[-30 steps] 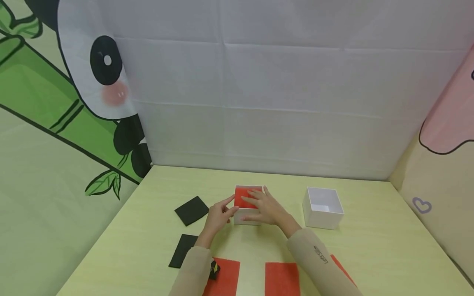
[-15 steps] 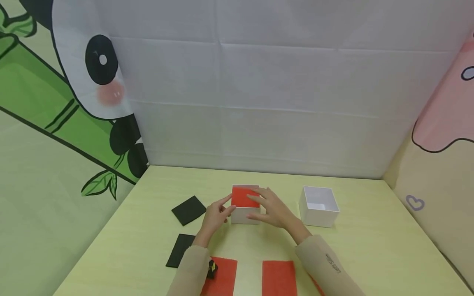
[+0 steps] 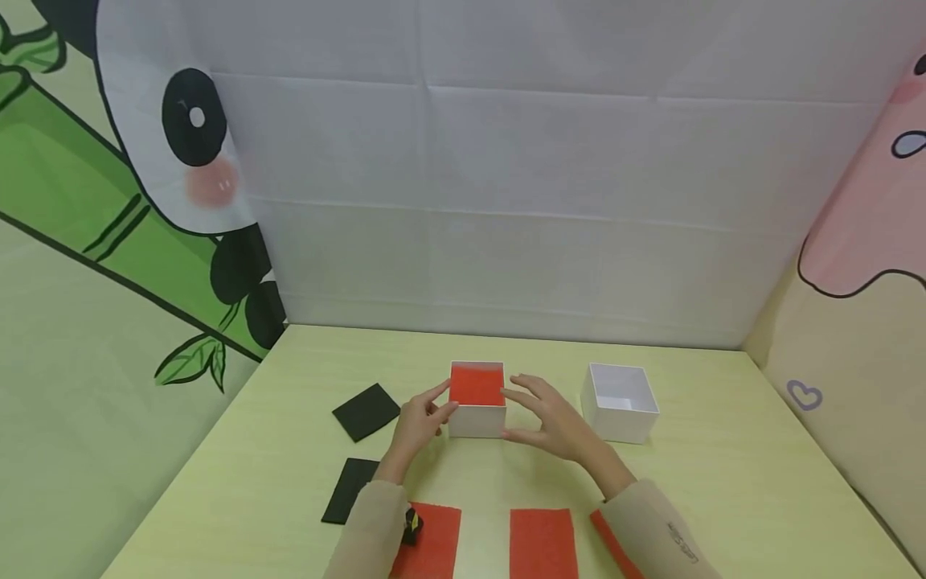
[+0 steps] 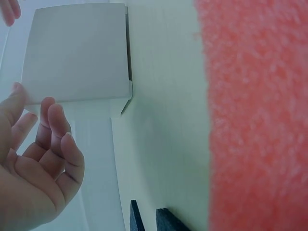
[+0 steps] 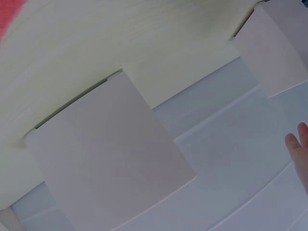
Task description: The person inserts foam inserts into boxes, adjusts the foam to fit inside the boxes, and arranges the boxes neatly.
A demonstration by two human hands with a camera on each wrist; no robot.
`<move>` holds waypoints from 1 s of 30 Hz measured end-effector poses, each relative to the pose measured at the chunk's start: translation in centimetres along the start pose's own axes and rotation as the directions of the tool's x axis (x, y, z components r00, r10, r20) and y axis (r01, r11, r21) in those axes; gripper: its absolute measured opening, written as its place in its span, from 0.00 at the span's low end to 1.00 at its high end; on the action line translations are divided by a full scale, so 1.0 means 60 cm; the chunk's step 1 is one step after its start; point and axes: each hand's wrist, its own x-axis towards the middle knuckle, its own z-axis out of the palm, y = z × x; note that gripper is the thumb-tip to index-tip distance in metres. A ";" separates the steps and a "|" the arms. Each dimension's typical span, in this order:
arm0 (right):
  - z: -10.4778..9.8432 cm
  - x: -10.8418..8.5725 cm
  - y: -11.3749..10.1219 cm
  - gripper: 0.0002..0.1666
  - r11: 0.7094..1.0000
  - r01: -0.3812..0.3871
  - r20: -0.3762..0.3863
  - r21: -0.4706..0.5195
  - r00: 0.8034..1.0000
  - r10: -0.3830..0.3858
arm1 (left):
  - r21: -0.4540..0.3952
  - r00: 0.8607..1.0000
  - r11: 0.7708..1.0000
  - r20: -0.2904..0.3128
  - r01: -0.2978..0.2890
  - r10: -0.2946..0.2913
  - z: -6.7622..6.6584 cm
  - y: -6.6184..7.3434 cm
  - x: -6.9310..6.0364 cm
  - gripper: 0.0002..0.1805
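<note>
Red sheet [image 3: 477, 387] shows more as right hand [image 3: 555, 422] withdraws

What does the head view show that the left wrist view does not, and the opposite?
Only the head view: the red sheet inside the middle box, and the right box, standing open.

Only the left wrist view: a dark slit along the middle box's lower edge.

Both: the middle box, the left hand, at least some fingers of the right hand, the pale table and red material on it.
</note>
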 end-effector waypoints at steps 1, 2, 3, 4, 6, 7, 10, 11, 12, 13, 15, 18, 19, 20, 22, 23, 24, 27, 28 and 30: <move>-0.002 -0.005 0.000 0.37 1.000 -0.008 0.000 0.003 1.000 0.008 | -0.002 1.000 1.000 0.002 0.002 -0.002 0.000 -0.001 0.000 0.27; -0.004 -0.010 -0.001 0.37 1.000 -0.014 -0.001 0.007 1.000 0.014 | 0.000 1.000 1.000 0.003 -0.006 0.006 0.000 -0.002 0.000 0.27; -0.006 -0.014 -0.002 0.37 1.000 -0.021 0.000 0.010 1.000 0.021 | -0.004 1.000 1.000 0.002 0.004 -0.004 0.001 -0.002 0.000 0.28; -0.008 -0.020 -0.002 0.37 1.000 -0.026 -0.001 0.014 1.000 0.026 | -0.006 1.000 1.000 0.001 0.002 -0.002 0.000 -0.002 0.000 0.28; -0.013 -0.030 -0.003 0.37 0.999 -0.038 -0.001 0.015 0.999 0.038 | -0.008 1.000 1.000 0.000 -0.012 0.012 0.000 -0.002 -0.002 0.28; -0.015 -0.035 -0.003 0.37 0.999 -0.044 -0.001 0.012 0.999 0.044 | -0.013 1.000 1.000 -0.002 -0.019 0.019 -0.001 -0.002 -0.003 0.28; -0.021 -0.050 -0.003 0.37 0.998 -0.061 -0.003 0.009 0.998 0.061 | -0.022 0.998 0.998 -0.007 -0.063 0.062 -0.004 0.002 -0.007 0.28; -0.024 -0.055 -0.003 0.37 0.998 -0.063 -0.005 0.008 0.998 0.063 | -0.023 0.998 0.997 -0.007 -0.069 0.069 -0.004 0.002 -0.008 0.28; -0.026 -0.059 -0.003 0.37 0.998 -0.064 -0.008 0.005 0.998 0.064 | -0.023 0.997 0.997 -0.007 -0.078 0.078 -0.005 0.003 -0.008 0.29; -0.028 -0.063 -0.002 0.37 0.998 -0.064 -0.010 0.001 0.998 0.064 | -0.023 0.998 0.997 -0.007 -0.070 0.070 -0.005 0.004 -0.007 0.28; -0.032 -0.071 -0.002 0.37 0.998 -0.062 -0.018 0.001 0.998 0.062 | -0.019 0.999 0.999 -0.007 -0.051 0.051 -0.004 0.004 -0.006 0.28; -0.037 -0.083 0.000 0.36 0.998 -0.058 -0.024 0.001 0.998 0.058 | -0.010 1.000 1.000 -0.001 -0.010 0.010 -0.002 0.004 -0.002 0.28; -0.039 -0.087 0.001 0.36 0.998 -0.059 -0.025 0.004 0.998 0.059 | -0.006 1.000 1.000 0.000 0.000 0.000 -0.001 0.003 -0.001 0.28; -0.040 -0.091 0.001 0.36 0.998 -0.060 -0.026 0.010 0.998 0.060 | -0.003 1.000 1.000 0.000 0.004 -0.004 -0.001 0.003 0.000 0.28; -0.042 -0.099 0.004 0.36 0.998 -0.062 -0.026 0.012 0.998 0.062 | 0.006 1.000 1.000 0.001 0.007 -0.007 0.000 0.004 0.000 0.27; -0.043 -0.103 0.005 0.36 0.998 -0.065 -0.026 0.013 0.998 0.066 | 0.008 1.000 1.000 0.001 0.010 -0.010 0.000 0.005 0.000 0.27; -0.043 -0.108 0.006 0.36 0.997 -0.069 -0.025 0.014 0.997 0.070 | 0.009 1.000 1.000 -0.001 0.010 -0.010 0.000 0.005 0.000 0.27; -0.047 -0.121 0.007 0.36 0.996 -0.082 -0.023 0.016 0.996 0.083 | 0.011 1.000 1.000 -0.006 0.005 -0.005 0.000 0.006 -0.001 0.27; -0.049 -0.125 0.007 0.36 0.996 -0.089 -0.021 0.017 0.996 0.089 | 0.011 1.000 1.000 -0.007 0.005 -0.005 0.000 0.006 -0.001 0.27; -0.052 -0.134 0.007 0.36 0.995 -0.100 -0.017 0.015 0.995 0.101 | 0.013 1.000 1.000 -0.007 0.003 -0.003 0.000 0.005 -0.001 0.27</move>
